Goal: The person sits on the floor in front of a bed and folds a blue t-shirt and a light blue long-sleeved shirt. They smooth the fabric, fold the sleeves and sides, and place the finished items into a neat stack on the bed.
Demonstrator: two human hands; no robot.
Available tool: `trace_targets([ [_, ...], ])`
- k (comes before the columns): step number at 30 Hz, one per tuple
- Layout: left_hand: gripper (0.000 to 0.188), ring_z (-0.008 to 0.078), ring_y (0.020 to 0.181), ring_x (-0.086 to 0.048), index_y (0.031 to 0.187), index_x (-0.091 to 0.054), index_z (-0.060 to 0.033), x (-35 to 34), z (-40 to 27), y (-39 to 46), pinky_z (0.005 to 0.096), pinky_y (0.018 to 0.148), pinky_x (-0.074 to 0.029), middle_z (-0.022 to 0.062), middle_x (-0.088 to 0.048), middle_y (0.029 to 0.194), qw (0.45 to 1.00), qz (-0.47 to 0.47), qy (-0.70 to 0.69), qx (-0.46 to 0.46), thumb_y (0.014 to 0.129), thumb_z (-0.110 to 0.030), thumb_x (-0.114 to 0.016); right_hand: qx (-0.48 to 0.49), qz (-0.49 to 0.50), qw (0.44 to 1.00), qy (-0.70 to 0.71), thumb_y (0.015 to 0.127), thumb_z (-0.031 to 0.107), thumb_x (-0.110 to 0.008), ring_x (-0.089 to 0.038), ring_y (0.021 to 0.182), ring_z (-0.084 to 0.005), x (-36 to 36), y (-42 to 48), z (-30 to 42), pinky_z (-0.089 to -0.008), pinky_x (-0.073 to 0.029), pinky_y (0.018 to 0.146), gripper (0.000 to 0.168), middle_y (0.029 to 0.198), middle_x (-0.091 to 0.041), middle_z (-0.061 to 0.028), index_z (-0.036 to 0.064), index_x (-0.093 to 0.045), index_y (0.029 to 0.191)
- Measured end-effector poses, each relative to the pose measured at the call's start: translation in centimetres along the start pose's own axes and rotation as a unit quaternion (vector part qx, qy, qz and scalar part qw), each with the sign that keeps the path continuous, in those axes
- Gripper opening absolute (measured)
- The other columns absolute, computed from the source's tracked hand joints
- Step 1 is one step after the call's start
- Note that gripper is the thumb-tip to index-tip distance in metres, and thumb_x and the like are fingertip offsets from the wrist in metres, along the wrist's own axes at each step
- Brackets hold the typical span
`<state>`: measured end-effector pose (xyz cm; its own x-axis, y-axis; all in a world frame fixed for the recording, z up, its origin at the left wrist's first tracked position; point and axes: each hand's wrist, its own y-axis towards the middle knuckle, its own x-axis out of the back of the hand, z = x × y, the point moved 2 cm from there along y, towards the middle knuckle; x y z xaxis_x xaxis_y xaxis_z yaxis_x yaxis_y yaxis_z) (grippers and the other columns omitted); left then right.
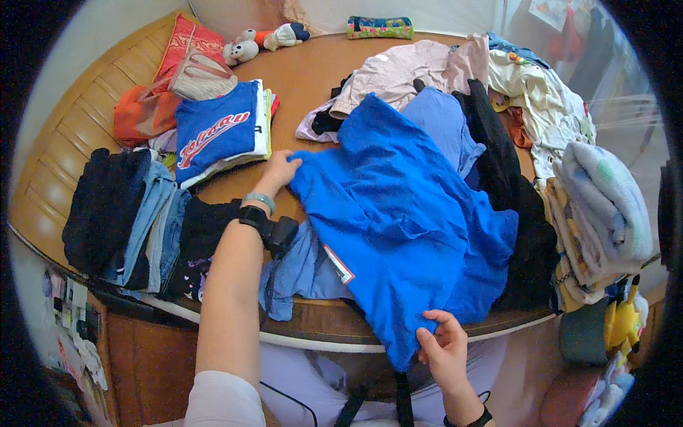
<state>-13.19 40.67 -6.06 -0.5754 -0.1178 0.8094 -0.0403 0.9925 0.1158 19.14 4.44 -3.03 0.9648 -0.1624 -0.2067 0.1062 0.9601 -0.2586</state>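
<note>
A bright blue garment (395,213) lies spread and creased in front of me, its near corner hanging over the table's front edge. My left hand (280,169) reaches across and pinches its left far corner between thumb and fingers. At the near corner, the thumb and fingers of my right hand (445,341) hold the cloth's edge. A white strip with a red border (338,265) shows along the garment's left side. Partly covered by the blue cloth are a paler blue garment (304,272) and a periwinkle-blue garment (440,120).
Folded shirts (219,128) stand left of the garment, beside upright folded jeans (149,219). Loose pink clothing (397,72), black clothing (525,235) and white clothing (533,88) lie behind and right. A folded fleece blanket (605,203) tops a right-hand stack. A pencil case (380,28) sits at the back.
</note>
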Motion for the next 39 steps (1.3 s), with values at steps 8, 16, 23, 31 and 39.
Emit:
trace_targets([
  [8, 0.028, 0.0241, 0.067, -0.054, 0.078, -0.059, 0.0037, 5.4, 0.3, 1.2, 0.0367, 0.063, -0.041, 0.0158, -0.060, 0.072, 0.991, -0.049, -0.119, 0.039, 0.073, -0.022, -0.049, 0.042, 0.159, 0.980, -0.116, 0.076, 0.008, -0.067, -0.044, 0.047, -0.0008, -0.9, -1.7, 0.1, -0.0174, -0.033, 0.042, 0.022, 0.058, -0.053, 0.0037, 0.005, -0.062, 0.097],
  [16, 0.034, 0.0308, 0.095, -0.052, 0.107, -0.055, -0.0007, 3.2, -0.4, -1.1, 0.0364, 0.085, -0.039, 0.0181, -0.056, 0.104, 0.992, -0.101, 0.067, -0.045, 0.082, -0.024, -0.051, 0.047, 0.253, 0.945, -0.203, 0.078, 0.018, -0.066, -0.053, 0.045, -0.0105, -1.3, -1.3, -1.1, -0.0246, -0.041, 0.042, 0.031, 0.053, -0.056, -0.0056, 0.004, -0.058, 0.104],
  [23, 0.055, 0.0350, 0.128, -0.020, 0.131, -0.036, -0.0156, -1.5, -4.1, -5.7, 0.0542, 0.102, -0.010, 0.0124, -0.028, 0.139, 0.975, 0.027, 0.190, -0.108, 0.087, -0.048, -0.035, 0.173, 0.111, 0.934, -0.291, 0.075, 0.019, -0.068, -0.057, 0.046, -0.0143, 0.5, -0.3, 2.5, -0.0268, -0.044, 0.044, 0.030, 0.058, -0.059, -0.0084, 0.003, -0.059, 0.098],
  [31, 0.044, 0.0275, 0.095, -0.054, 0.109, -0.051, 0.0030, 0.3, -7.7, -3.8, 0.0345, 0.082, -0.042, 0.0181, -0.057, 0.102, 0.981, -0.081, 0.039, -0.171, 0.081, -0.030, -0.057, 0.317, -0.212, 0.887, -0.260, 0.078, 0.011, -0.062, -0.054, 0.064, -0.0121, 10.0, 6.9, 6.6, -0.0247, -0.044, 0.058, 0.019, 0.078, -0.059, -0.0077, -0.001, -0.059, 0.091],
  [39, 0.035, 0.0118, 0.052, -0.054, 0.077, -0.058, -0.0001, -1.8, -17.5, -0.3, 0.0235, 0.045, -0.045, 0.0067, -0.057, 0.066, 0.956, 0.064, -0.285, -0.029, 0.084, -0.034, -0.056, 0.126, -0.235, 0.820, -0.507, 0.077, 0.035, -0.061, -0.059, 0.066, -0.0239, 11.0, 12.0, 9.2, -0.0354, -0.045, 0.058, 0.038, 0.075, -0.061, -0.0139, -0.001, -0.058, 0.089],
])
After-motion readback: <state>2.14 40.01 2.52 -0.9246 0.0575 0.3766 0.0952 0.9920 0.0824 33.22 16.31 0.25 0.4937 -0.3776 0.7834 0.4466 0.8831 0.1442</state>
